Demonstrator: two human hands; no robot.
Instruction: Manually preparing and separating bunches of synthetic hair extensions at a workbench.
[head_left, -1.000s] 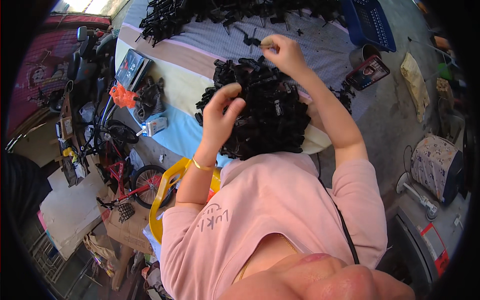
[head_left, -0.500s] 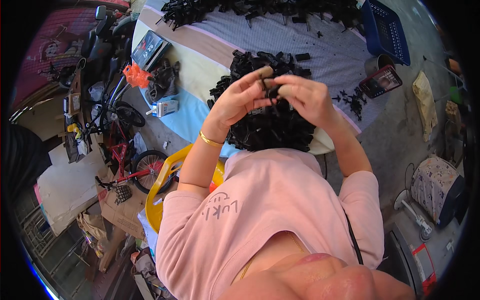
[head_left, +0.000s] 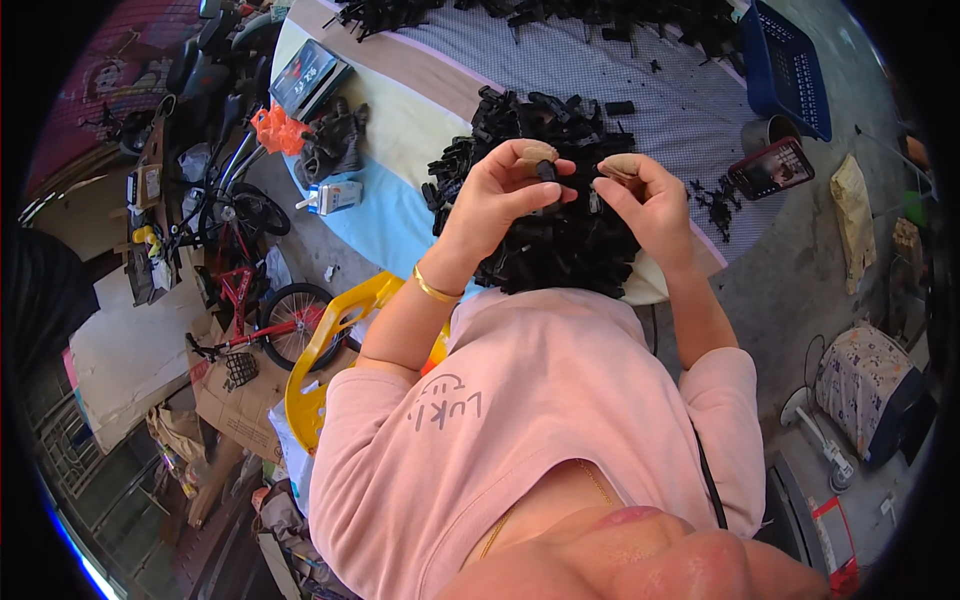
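My left hand (head_left: 492,200) pinches a small black plastic piece (head_left: 546,172) between thumb and fingers, above a large heap of similar black parts (head_left: 555,250). Tan covers sit on some fingertips of both hands. A short distance to the right, my right hand (head_left: 658,212) has its thumb and fingertips drawn together; whether anything small is between them is too hard to make out. The two hands are apart, both over the heap, which lies at the near edge of the cloth-covered table (head_left: 400,95).
More black parts (head_left: 560,14) lie along the table's far side, with a small cluster (head_left: 716,205) at right. A phone (head_left: 772,168) leans on a metal cup (head_left: 768,132) near a blue basket (head_left: 790,75). Gloves (head_left: 335,140), a box (head_left: 308,80) and a carton (head_left: 335,197) are at left.
My hands were together over the heap and have separated. The right hand has moved to the right; the left keeps a black piece in its fingers.
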